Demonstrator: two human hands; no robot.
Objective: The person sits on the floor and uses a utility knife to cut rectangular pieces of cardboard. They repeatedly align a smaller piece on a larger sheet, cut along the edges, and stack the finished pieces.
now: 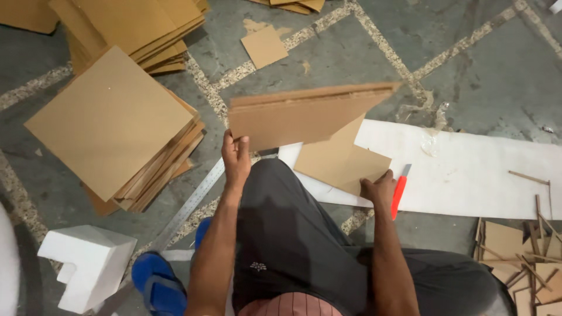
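Observation:
My left hand (236, 155) grips the lower left corner of a brown cardboard piece (298, 116) and holds it up off the floor, its long edge toward the camera. My right hand (379, 189) presses on a flat cardboard sheet (339, 161) that lies on a white board (468, 169). A red utility knife (400, 190) rests on the white board just right of that hand. My bent knee in dark trousers sits between my arms.
A stack of square cardboard sheets (111, 126) lies to the left, with another pile (137, 26) behind it. A metal ruler (190, 205) lies on the floor by my leg. White foam block (88, 263) at lower left, cardboard scraps (527, 257) at lower right.

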